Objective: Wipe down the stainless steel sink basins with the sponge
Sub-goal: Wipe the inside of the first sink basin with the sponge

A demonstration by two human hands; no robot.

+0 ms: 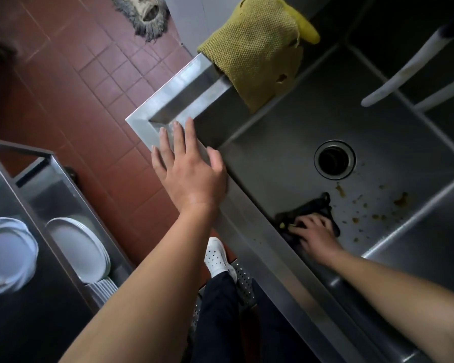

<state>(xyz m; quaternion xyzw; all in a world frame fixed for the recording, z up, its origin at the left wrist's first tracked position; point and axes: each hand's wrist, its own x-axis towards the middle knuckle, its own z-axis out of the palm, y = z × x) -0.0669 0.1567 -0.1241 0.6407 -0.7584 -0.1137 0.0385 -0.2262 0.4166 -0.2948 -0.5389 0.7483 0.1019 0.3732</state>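
Left hand point(188, 167) flat on the front rim of the stainless sink point(184, 95), fingers spread wide, gripping nothing, thumb hooked over the inner edge. Right hand point(316, 233) down in the basin, pressed on a dark sponge or rag point(312, 208) against the near wall; can't tell which, too dark and crumpled, with a yellowish bit peeking out at its left edge. Fingers splayed over it, pushing more than clutching. Brownish food specks point(372, 205) scattered on the basin floor, right of the sponge, near the round drain point(334, 159). Yellow mesh cloth point(257, 51) draped over the far-left rim. White plates point(76, 247) stacked on a steel cart at left. Red tile floor point(71, 74) below.
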